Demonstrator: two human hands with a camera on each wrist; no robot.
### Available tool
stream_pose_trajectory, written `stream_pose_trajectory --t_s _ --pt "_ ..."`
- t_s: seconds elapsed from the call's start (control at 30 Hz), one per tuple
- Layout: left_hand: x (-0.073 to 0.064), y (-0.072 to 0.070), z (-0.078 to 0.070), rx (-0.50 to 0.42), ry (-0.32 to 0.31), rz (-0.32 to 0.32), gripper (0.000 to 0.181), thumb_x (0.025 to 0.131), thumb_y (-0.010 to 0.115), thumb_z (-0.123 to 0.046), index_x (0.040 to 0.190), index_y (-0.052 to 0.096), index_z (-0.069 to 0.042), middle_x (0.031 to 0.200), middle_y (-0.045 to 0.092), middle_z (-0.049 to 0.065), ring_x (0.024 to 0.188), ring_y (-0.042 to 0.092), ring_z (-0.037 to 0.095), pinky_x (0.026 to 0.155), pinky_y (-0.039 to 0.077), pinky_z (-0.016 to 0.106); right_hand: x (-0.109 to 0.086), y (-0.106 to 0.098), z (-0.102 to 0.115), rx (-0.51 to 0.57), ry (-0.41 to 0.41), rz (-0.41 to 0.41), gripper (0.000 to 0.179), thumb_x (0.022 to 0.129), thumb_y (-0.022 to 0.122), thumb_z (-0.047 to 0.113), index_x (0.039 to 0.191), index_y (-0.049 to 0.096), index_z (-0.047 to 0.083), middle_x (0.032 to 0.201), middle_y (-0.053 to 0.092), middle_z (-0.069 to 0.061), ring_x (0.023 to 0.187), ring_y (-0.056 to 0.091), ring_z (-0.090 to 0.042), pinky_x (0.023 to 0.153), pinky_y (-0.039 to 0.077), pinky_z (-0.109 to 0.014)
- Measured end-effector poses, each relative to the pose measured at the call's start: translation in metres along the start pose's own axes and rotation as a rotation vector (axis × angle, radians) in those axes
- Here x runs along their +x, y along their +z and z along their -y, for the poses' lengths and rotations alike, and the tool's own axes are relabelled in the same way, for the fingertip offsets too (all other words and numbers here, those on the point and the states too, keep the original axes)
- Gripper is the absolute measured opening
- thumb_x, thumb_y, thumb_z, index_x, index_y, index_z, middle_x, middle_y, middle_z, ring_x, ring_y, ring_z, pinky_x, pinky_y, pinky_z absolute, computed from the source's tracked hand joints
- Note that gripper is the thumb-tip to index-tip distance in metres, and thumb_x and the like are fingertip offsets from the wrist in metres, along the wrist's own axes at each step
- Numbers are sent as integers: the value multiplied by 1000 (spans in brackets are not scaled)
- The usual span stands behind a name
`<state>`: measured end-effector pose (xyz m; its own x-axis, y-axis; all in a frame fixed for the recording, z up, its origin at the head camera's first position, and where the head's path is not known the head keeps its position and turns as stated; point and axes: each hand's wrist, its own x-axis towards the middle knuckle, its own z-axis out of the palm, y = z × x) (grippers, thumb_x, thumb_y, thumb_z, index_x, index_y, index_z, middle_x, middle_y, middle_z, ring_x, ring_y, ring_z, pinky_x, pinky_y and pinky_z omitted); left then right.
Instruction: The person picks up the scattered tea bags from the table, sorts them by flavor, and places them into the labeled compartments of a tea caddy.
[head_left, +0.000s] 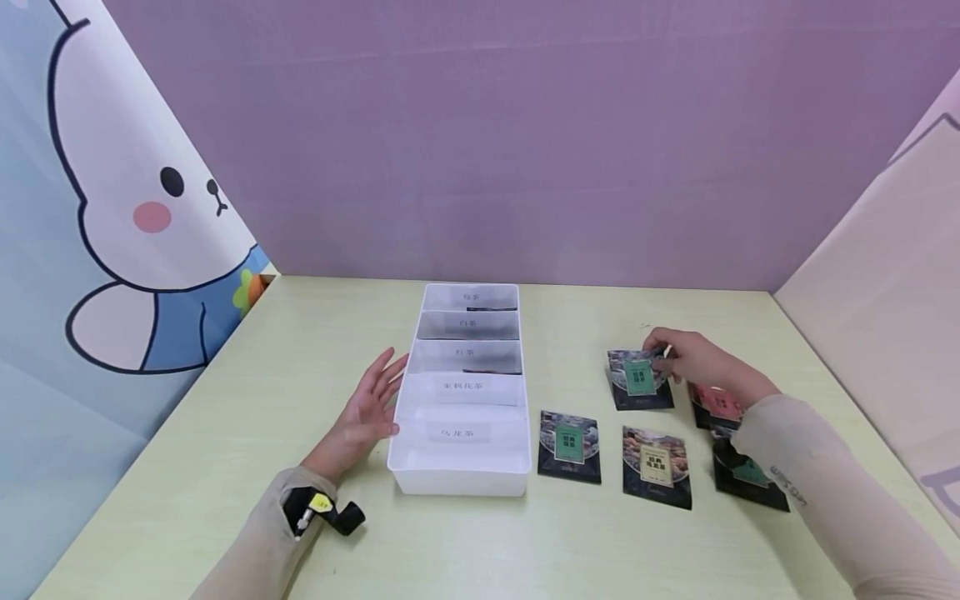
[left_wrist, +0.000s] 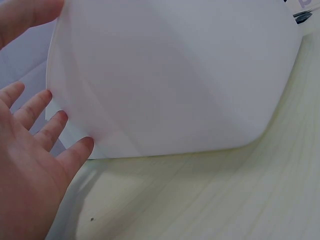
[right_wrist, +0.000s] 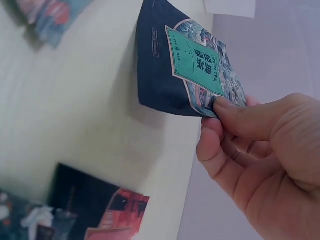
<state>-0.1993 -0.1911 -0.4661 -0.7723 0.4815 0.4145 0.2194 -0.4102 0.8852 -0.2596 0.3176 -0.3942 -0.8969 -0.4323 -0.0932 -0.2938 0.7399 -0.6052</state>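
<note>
My right hand (head_left: 697,360) pinches a dark tea sachet with a green label (head_left: 637,385) by its corner, thumb on the printed face. In the right wrist view the sachet (right_wrist: 165,80) is raised off the table at a tilt, and "GREEN TEA" can be read on it. My left hand (head_left: 363,421) is at the left side of a long white divided box (head_left: 461,483), its fingers spread. In the left wrist view the fingertips (left_wrist: 82,146) touch the box's wall (left_wrist: 175,90). Dark edges of sachets show in some of the box's labelled compartments.
Right of the box lie a green-label sachet (head_left: 568,447) and a cream-label sachet (head_left: 657,467). A red-label sachet (head_left: 716,404) and another green-label sachet (head_left: 750,483) are partly hidden by my right arm. A purple cloth wall (head_left: 525,150) stands behind the table.
</note>
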Motion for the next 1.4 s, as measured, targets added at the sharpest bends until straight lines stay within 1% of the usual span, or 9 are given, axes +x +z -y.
stream_pose_trajectory --t_s 0.13,0.3,0.4,0.53,0.73,0.97,1.13,1.4 --pt "0 1 -1 8 -4 -5 106 82 67 9 158 -5 -4 164 5 18 144 26 17 112 32 28 3 -4 5 -22 -25 -54 19 94 56 -9 112 59 -2 99 61 -15 63 57 -21 54 52 -41" --pt "0 2 -1 18 -7 -9 105 82 68 8 159 -2 -7 164 0 22 144 24 19 112 33 28 10 -11 12 -21 -53 -90 19 93 57 -11 109 63 -5 91 62 -13 63 62 -21 58 57 -43" --pt "0 1 -1 17 -2 -8 104 81 67 8 160 0 -8 164 2 21 144 24 20 112 33 28 15 -16 18 -6 -61 -106 20 91 58 -12 109 64 -7 85 62 -12 64 65 -22 60 58 -44" --pt "0 0 -1 18 9 -4 104 81 67 9 160 1 -9 164 7 17 144 24 20 112 33 28 22 -18 25 26 -44 -122 21 91 60 -11 111 66 -9 82 63 -12 66 67 -23 63 59 -42" --pt "1 0 0 21 4 -3 104 81 66 9 159 -1 -7 164 7 17 143 25 19 112 33 28 33 -18 34 55 -32 -135 21 91 62 -10 110 68 -9 82 66 -14 67 68 -25 64 60 -41" --pt "1 -1 1 23 -6 -7 104 81 66 10 159 -1 -7 164 8 15 143 26 17 112 33 28 47 -22 45 97 -48 -146 21 91 62 -10 111 68 -10 81 65 -17 68 69 -28 60 59 -30" --pt "1 -1 1 21 -12 -12 105 81 66 9 159 -3 -6 164 9 14 144 24 19 112 33 29 58 -24 54 119 -42 -154 22 92 61 -9 113 68 -10 81 64 -18 69 69 -27 62 59 -30" --pt "1 0 0 26 -19 -16 106 81 67 8 158 -5 -4 164 9 14 144 24 21 111 36 30 76 -24 65 150 -40 -186 23 91 60 -10 112 68 -11 80 66 -17 66 68 -24 61 59 -30"
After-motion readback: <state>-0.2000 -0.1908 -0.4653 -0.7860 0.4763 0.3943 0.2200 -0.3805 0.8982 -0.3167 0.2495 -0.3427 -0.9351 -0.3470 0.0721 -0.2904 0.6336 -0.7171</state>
